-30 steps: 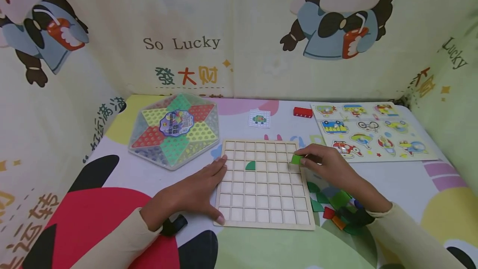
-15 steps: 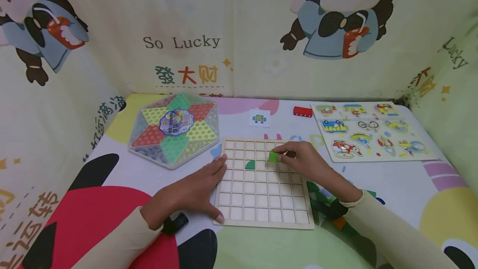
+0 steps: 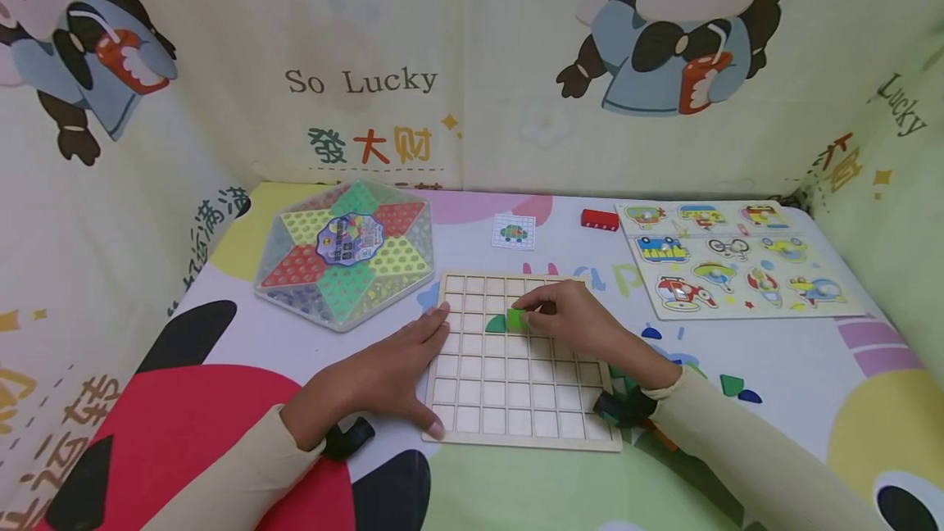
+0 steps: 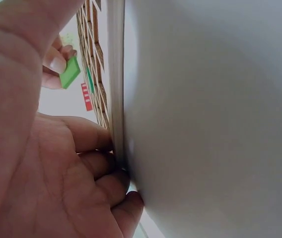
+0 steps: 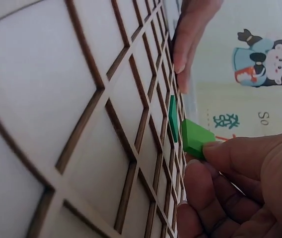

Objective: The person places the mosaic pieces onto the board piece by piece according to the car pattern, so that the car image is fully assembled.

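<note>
I see the right hand pinching the green tile just above the grid, beside the dark-green piece; the left hand, unclenched, braces the grid's left edge. I judge this placing; next probably calls for levelling it over a cell.

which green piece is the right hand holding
The bright green square, pinched in that hand; the darker, round-edged piece sits on the grid board, and other green pieces lie on the table.
</note>
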Available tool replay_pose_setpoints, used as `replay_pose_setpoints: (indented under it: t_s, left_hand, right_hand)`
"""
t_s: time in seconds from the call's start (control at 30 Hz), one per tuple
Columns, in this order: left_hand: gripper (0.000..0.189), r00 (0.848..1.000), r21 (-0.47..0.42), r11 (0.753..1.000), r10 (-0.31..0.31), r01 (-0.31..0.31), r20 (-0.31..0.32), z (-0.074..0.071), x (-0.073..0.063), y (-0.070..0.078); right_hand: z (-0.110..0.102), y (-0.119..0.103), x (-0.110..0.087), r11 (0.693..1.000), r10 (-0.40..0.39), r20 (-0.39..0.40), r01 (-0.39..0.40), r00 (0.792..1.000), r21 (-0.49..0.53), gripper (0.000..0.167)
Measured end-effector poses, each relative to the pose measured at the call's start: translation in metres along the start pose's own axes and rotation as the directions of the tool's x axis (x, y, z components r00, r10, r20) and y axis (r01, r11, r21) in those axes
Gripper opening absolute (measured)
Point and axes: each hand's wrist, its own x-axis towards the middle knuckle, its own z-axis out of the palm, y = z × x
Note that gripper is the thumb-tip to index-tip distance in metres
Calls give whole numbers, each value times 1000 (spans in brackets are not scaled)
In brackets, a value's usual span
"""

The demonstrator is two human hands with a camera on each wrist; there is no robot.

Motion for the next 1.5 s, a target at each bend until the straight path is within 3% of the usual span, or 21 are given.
replay_pose_setpoints:
  t_s: [0.63, 0.83, 1.13, 1.5]
  left_hand:
    - [128, 1000, 11, 1000, 3, -3, -11, 0, 0, 0]
    - [129, 1000, 11, 1000, 1, -1, -19, 1, 0, -1]
    - [128, 1000, 17, 1000, -6, 7, -17, 0, -1, 0]
    - [128, 1000, 19, 1000, -10, 10, -20, 1, 0, 0]
  right_hand:
    - [7, -3, 2, 986, 6, 4, -5, 1000, -167, 14]
    - [6, -3, 4, 979, -31, 16, 34, 999, -199, 13]
    - [3, -1, 2, 983, -22, 27, 27, 999, -181, 14]
    - [-12, 5, -12, 989, -69, 0, 68, 998, -132, 15]
